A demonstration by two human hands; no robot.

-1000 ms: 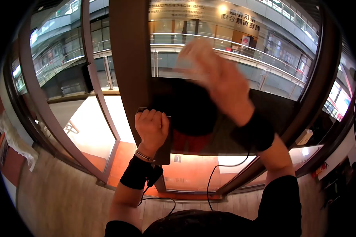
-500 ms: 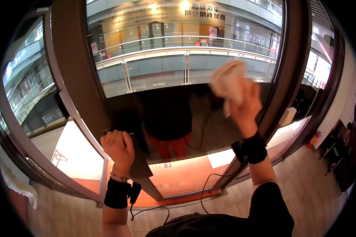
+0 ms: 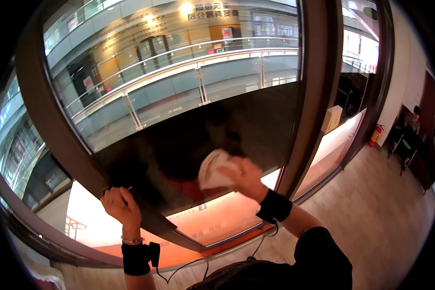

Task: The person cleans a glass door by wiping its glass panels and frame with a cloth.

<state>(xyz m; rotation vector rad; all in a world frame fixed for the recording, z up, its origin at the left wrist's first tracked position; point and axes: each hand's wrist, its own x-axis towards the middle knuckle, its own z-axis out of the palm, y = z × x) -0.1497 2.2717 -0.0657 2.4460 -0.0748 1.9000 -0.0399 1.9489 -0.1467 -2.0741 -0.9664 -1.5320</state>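
While the left hand is closed at the brown frame, the right hand grips a white cloth at the glass.

Bunched under the right fingers, the cloth is over the pane's dark lower part; whether it touches is hard to tell. The left fingers curl into a fist, their contents hidden. Each wrist has a black band; a white box and a red fire extinguisher are off to the right.
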